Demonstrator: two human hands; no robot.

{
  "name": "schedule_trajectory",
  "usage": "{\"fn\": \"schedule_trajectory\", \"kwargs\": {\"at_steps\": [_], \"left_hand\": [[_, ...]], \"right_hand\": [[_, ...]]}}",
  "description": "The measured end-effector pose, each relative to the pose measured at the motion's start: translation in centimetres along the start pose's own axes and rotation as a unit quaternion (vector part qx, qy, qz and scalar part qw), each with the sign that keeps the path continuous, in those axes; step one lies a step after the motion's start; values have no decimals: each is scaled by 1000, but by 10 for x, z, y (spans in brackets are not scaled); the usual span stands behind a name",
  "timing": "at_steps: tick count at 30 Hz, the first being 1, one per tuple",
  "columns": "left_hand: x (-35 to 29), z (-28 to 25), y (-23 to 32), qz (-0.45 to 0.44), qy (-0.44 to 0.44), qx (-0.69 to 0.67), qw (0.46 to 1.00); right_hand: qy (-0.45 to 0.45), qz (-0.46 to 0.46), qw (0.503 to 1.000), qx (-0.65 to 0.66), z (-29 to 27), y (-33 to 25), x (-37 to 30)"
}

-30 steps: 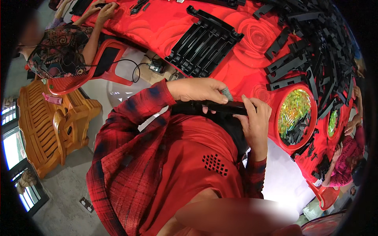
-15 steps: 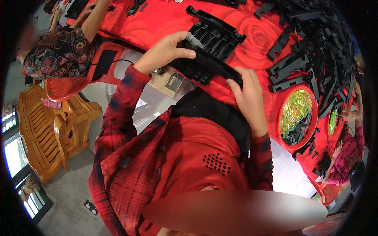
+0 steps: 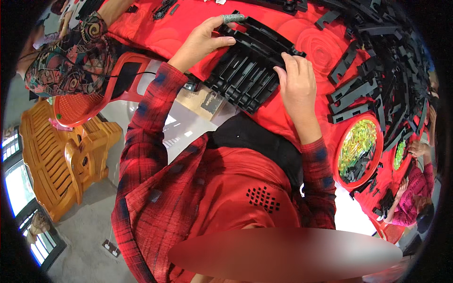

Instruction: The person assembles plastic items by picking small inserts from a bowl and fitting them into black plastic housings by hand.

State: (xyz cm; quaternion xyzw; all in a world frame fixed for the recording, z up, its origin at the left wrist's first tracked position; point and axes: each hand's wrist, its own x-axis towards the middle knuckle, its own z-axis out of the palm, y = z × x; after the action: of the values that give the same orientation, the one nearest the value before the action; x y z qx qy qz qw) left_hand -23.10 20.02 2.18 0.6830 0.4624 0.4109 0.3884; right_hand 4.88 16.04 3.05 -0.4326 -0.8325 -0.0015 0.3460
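Over the near part of the red-covered table, a black plastic tray-like part (image 3: 247,70) with ribs and long slots is held between my hands. My left hand (image 3: 200,46) pinches its far left end, thumb toward me and the index finger, wrapped in something grey, stretched along the far edge. At the right end, my right hand (image 3: 300,87) grips the far corner with bent fingers and thumb. The slotted side lies toward me; the underside is hidden.
Black plastic pieces (image 3: 351,92) are heaped on the table at right. Beside them stands a red round basin (image 3: 336,165) with yellow-green clear pieces and black bits. A cardboard box (image 3: 191,100) sits below the table edge. Other people work at left and right; a red chair (image 3: 80,104) is at left.
The black part has turned in my hands, bringing its slotted face toward me. Both hands have shifted slightly away from me, and my left index finger has straightened along the far edge.
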Motion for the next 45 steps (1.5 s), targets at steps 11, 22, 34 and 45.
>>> {"fn": "schedule_trajectory", "kwargs": {"at_steps": [11, 22, 34, 45], "left_hand": [[-11, 2, 1, -57, 36, -168, 983], [-21, 6, 25, -182, 47, -226, 956], [-59, 36, 72, -164, -68, -274, 945], [-73, 88, 98, -139, -79, -273, 949]], "right_hand": [[-13, 10, 994, 113, 3, 4, 2], [-101, 70, 970, 212, -33, 2, -2], [-158, 98, 962, 199, -115, -16, -29], [-210, 98, 963, 139, -166, -17, -79]]}}
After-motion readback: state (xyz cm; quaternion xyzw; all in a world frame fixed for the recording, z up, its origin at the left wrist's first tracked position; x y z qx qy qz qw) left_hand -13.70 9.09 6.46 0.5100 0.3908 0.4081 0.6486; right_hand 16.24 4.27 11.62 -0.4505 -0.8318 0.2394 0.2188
